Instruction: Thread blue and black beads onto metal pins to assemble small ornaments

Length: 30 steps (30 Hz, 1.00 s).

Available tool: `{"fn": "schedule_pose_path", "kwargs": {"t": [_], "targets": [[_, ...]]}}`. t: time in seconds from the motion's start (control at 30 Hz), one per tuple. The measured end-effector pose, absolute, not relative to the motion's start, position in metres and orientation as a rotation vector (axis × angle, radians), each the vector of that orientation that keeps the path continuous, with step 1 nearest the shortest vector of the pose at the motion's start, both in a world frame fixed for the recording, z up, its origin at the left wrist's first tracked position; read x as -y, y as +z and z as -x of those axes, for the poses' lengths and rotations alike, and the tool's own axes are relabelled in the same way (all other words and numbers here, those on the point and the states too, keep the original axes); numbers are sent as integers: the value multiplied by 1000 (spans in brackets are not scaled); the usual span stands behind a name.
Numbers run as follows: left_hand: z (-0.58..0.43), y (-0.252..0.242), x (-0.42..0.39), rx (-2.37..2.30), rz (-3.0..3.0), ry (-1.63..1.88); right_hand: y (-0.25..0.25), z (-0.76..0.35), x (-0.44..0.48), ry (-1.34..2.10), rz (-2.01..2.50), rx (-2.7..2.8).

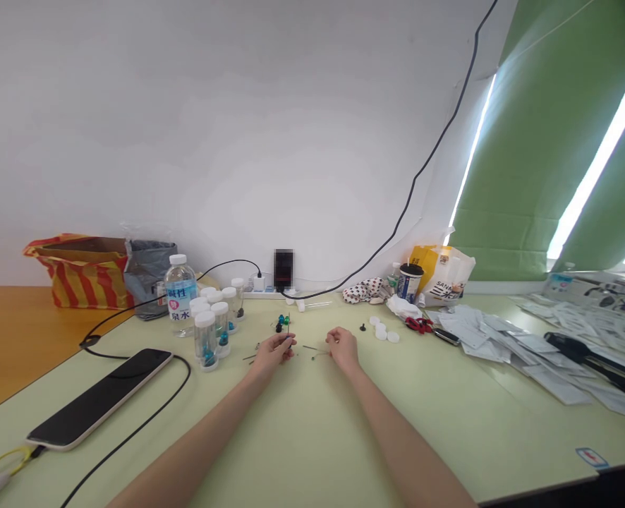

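Note:
My left hand (273, 354) is closed in a pinch around a thin dark rod (288, 324) that points upward. To its right, my right hand (343, 346) has its thumb and fingers drawn together; whatever is between them is too small to make out. Thin pin-like pieces (309, 347) lie on the table between the hands, close to the right fingertips. More thin pieces (250, 358) are beside the left hand, partly covered by it. Just beyond the left hand sit small blue, green and black round parts (281, 323).
Clear tubes with white caps (205, 342), some holding blue parts, stand left, by a water bottle (180, 300). A phone (101, 398) and cable lie nearer. White caps (381, 331), red-handled scissors (419, 324) and white packets (503, 346) lie right. A bag (442, 275) stands behind.

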State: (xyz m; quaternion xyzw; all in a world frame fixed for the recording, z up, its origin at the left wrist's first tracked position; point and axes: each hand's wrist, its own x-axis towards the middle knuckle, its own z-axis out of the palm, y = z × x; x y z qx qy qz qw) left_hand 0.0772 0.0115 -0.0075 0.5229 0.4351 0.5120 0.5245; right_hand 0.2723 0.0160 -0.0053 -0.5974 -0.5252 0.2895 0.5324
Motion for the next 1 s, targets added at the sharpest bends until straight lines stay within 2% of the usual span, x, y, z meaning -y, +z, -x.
{"fn": "schedule_pose_path", "kwargs": {"t": [0.4,0.57,0.77,1.0], "targets": [[-51,4,-22,-1095,-1221,1499,6,-315,-20,237,1609,1125],[-34,7,-28,-1143,-1186,1555,10,-279,-4,141,1502,1533],[-31,3,-31,-1169,-1179,1564,1,-211,22,185,1233,2193],[-28,1,-34,-1166,-1182,1559,-2,-191,9,152,1345,2323]]}}
